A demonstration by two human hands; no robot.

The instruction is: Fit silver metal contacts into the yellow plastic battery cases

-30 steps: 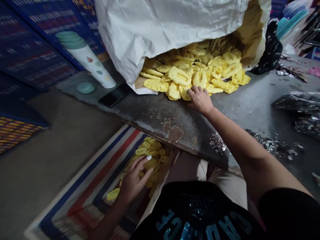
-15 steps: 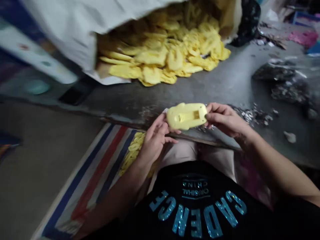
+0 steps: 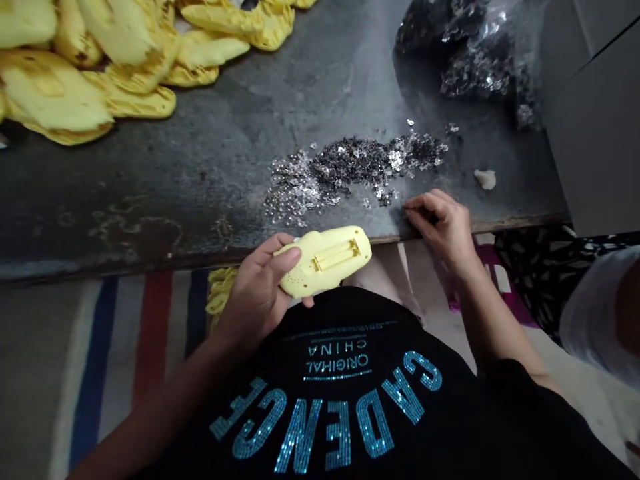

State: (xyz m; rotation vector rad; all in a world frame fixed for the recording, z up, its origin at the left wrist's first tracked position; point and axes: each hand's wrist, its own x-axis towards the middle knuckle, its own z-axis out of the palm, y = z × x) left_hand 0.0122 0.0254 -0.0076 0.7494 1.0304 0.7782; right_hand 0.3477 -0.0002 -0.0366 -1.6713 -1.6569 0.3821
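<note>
Holding yellow shell (image 3: 327, 272) beside table edge (image 3: 225, 257); left hand (image 3: 257, 290) clamps one end, probably keeping its slot upward, exposed. Right hand (image 3: 447, 230) apart, fingertips together near metal pieces (image 3: 350, 162); I can't tell if they grip anything.

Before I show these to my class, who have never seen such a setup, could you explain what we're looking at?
There is no machine: these are a person's bare hands, and every picture comes from one camera worn on the head, looking forward and down. The left hand holds a yellow shell with a long slot. The right hand is by the table edge, fingertips together; whether they pinch anything is too small to tell. On the dark table lie loose metal pieces, a yellow pile and bagged pieces.
</note>
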